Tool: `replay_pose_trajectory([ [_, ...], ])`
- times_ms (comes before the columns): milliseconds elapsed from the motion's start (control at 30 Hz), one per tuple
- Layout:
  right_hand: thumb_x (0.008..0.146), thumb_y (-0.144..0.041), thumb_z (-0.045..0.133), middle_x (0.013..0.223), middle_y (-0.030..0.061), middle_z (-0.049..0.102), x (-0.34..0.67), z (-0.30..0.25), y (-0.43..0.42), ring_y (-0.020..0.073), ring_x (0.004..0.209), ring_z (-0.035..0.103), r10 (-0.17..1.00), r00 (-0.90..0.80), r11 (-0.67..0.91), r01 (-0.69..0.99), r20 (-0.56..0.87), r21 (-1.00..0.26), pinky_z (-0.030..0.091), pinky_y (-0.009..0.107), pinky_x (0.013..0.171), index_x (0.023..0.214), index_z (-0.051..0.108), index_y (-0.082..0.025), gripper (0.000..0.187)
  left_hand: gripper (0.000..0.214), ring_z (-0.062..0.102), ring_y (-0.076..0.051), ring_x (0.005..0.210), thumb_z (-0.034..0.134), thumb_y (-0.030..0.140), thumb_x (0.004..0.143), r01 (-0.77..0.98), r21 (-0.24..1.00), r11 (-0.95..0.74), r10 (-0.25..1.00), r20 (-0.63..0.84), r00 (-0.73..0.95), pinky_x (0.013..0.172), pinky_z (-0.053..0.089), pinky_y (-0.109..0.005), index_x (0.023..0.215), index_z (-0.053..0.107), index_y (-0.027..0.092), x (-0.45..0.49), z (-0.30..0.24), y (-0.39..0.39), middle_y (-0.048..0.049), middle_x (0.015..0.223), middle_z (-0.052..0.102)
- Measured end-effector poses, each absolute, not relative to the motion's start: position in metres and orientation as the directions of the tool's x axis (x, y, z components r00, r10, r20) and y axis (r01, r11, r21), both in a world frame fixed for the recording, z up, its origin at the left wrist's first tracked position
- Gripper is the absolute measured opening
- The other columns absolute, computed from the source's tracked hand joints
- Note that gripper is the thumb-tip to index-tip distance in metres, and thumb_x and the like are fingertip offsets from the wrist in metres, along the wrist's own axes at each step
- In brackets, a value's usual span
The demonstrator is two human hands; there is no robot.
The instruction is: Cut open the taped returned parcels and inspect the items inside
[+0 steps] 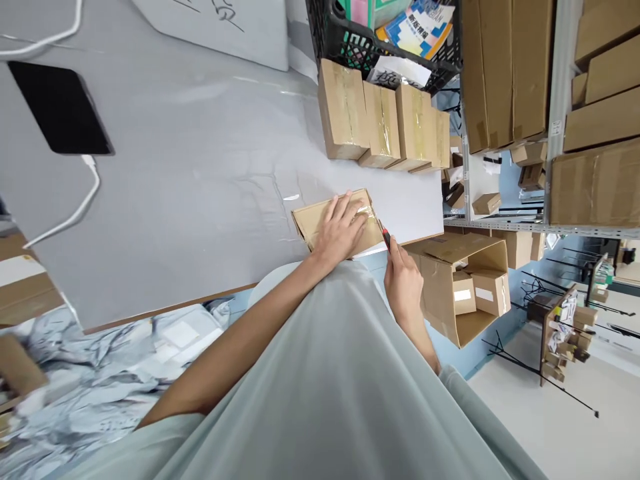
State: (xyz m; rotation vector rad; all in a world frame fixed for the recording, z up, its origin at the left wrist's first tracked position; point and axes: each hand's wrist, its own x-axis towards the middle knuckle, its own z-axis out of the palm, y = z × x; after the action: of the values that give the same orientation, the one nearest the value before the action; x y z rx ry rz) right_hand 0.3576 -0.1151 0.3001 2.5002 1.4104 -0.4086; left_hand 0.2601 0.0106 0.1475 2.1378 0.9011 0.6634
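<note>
Pale shirt (330,373) nearest; left hand (340,228) flat on carton (311,219), fingers slightly spread; right hand (404,277) gripping red-black tool (387,238)

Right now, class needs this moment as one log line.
left hand: spread on taped cardboard box | right hand: holding red-and-black tool at box's edge

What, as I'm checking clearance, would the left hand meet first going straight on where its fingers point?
Beyond the carton under it, the left hand would probably meet the row of taped boxes, though depth is unclear.
</note>
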Motion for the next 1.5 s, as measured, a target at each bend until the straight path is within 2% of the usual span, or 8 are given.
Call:
replay_pose_trajectory([
  [133, 0.113, -0.010, 0.038, 0.164, 0.0141, 0.069, 0.363, 0.279, -0.093, 0.0260, 0.141, 0.071, 0.855, 0.424, -0.453, 0.891, -0.300, -0.031, 0.063, 0.037, 0.111, 0.177, 0.049, -0.022, 0.066, 0.032, 0.038, -0.038, 0.174, 0.053, 0.032, 0.114, 0.378, 0.797, -0.471, 0.766, 0.158, 0.623, 0.144, 0.023, -0.071, 0.129, 0.080, 0.024, 0.260, 0.151, 0.011, -0.0129, 0.169, 0.064],
  [500, 0.112, -0.008, 0.044, 0.172, 0.0163, 0.061, 0.354, 0.259, -0.089, 0.0270, 0.136, 0.072, 0.774, 0.509, -0.506, 0.855, -0.377, 0.116, 0.067, 0.035, 0.102, 0.182, 0.040, -0.027, 0.073, 0.034, 0.039, -0.039, 0.173, 0.054, 0.033, 0.114, 0.359, 0.826, -0.435, 0.786, 0.153, 0.600, 0.143, 0.023, -0.074, 0.133, 0.081, 0.025, 0.262, 0.152, 0.009, -0.0142, 0.166, 0.067],
  [733, 0.111, -0.004, 0.040, 0.143, 0.0173, 0.080, 0.361, 0.282, -0.123, 0.0259, 0.119, 0.081, 0.689, 0.557, -0.560, 0.815, -0.464, 0.147, 0.066, 0.031, 0.090, 0.178, 0.047, -0.021, 0.070, 0.034, 0.042, -0.038, 0.172, 0.053, 0.031, 0.113, 0.342, 0.820, -0.460, 0.758, 0.162, 0.632, 0.143, 0.024, -0.074, 0.128, 0.082, 0.025, 0.265, 0.154, 0.007, -0.0139, 0.162, 0.069],
  [833, 0.113, -0.012, 0.044, 0.133, 0.0157, 0.085, 0.372, 0.292, -0.138, 0.0273, 0.109, 0.084, 0.697, 0.543, -0.603, 0.797, -0.468, 0.027, 0.066, 0.034, 0.091, 0.174, 0.054, -0.020, 0.062, 0.031, 0.043, -0.038, 0.171, 0.054, 0.031, 0.112, 0.332, 0.825, -0.457, 0.748, 0.154, 0.646, 0.143, 0.024, -0.072, 0.123, 0.083, 0.026, 0.262, 0.155, 0.010, -0.0126, 0.162, 0.070],
  [1000, 0.114, -0.031, 0.049, 0.145, 0.0158, 0.082, 0.393, 0.297, -0.153, 0.0259, 0.107, 0.085, 0.804, 0.514, -0.595, 0.694, -0.299, -0.405, 0.068, 0.034, 0.092, 0.162, 0.068, -0.019, 0.053, 0.031, 0.046, -0.035, 0.170, 0.054, 0.036, 0.114, 0.285, 0.892, -0.352, 0.769, 0.102, 0.631, 0.143, 0.025, -0.069, 0.125, 0.081, 0.027, 0.253, 0.166, 0.016, -0.0108, 0.149, 0.078],
  [1133, 0.112, -0.044, 0.058, 0.125, 0.0127, 0.088, 0.403, 0.301, -0.159, 0.0212, 0.084, 0.084, 0.840, 0.486, -0.517, 0.577, -0.243, -0.632, 0.070, 0.033, 0.082, 0.155, 0.075, -0.020, 0.052, 0.046, 0.067, -0.033, 0.150, 0.058, 0.060, 0.113, 0.141, 0.989, -0.050, 0.842, -0.034, 0.538, 0.133, 0.047, -0.057, 0.136, 0.077, 0.025, 0.247, 0.192, 0.017, -0.0129, 0.142, 0.081],
  [1267, 0.111, -0.044, 0.064, 0.105, 0.0097, 0.089, 0.411, 0.303, -0.157, 0.0222, 0.079, 0.084, 0.885, 0.399, -0.433, 0.515, -0.240, -0.740, 0.072, 0.035, 0.079, 0.150, 0.079, -0.020, 0.048, 0.064, 0.082, -0.030, 0.118, 0.070, 0.081, 0.100, -0.003, 0.968, 0.252, 0.817, -0.211, 0.536, 0.109, 0.065, -0.045, 0.124, 0.083, 0.023, 0.239, 0.224, 0.016, -0.0144, 0.124, 0.086],
  [1500, 0.111, -0.045, 0.066, 0.108, 0.0093, 0.090, 0.428, 0.297, -0.150, 0.0211, 0.080, 0.086, 0.938, 0.257, -0.337, 0.515, -0.232, -0.788, 0.073, 0.035, 0.082, 0.149, 0.080, -0.023, 0.046, 0.057, 0.081, -0.027, 0.095, 0.088, 0.079, 0.085, 0.025, 0.948, 0.317, 0.843, -0.293, 0.450, 0.092, 0.068, -0.040, 0.092, 0.087, 0.022, 0.230, 0.245, 0.019, -0.0108, 0.098, 0.087],
])
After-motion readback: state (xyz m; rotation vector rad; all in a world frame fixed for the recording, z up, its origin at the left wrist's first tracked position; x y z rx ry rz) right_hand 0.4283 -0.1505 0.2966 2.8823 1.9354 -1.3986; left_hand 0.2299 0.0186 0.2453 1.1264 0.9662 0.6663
